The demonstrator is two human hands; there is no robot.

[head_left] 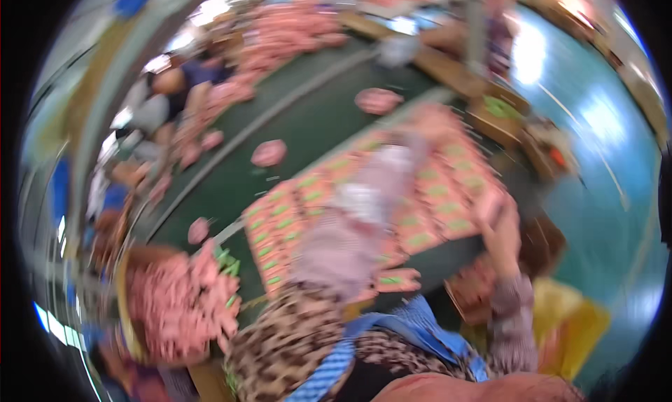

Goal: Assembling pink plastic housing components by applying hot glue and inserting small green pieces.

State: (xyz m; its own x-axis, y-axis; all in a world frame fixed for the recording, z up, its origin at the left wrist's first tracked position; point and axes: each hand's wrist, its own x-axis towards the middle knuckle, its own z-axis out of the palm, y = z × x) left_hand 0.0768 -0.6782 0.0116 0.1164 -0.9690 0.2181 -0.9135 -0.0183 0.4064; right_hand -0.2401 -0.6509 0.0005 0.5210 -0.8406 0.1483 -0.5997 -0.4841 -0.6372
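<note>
Rows of flat pink pieces with green patches (437, 190) cover the worktable in front of me; blur hides their exact kind. My left arm, in a checked sleeve, stretches across these rows. At its far end my left hand (428, 130) is over the pieces near the far corner, its fingers smeared by motion. Beside the right edge of the rows is my right hand (500, 227), its fingers bent next to the pink pieces; whether it holds one is too blurred to tell. A single pink piece with a green patch (397, 281) lies close to my body.
A dark green conveyor belt (231, 185) runs beyond the rows, carrying a few pink bundles (269, 153). A box heaped with pink pieces (182, 304) stands at left. Cardboard boxes (497, 115) and a yellow bag (570, 325) are at right. People work across the belt.
</note>
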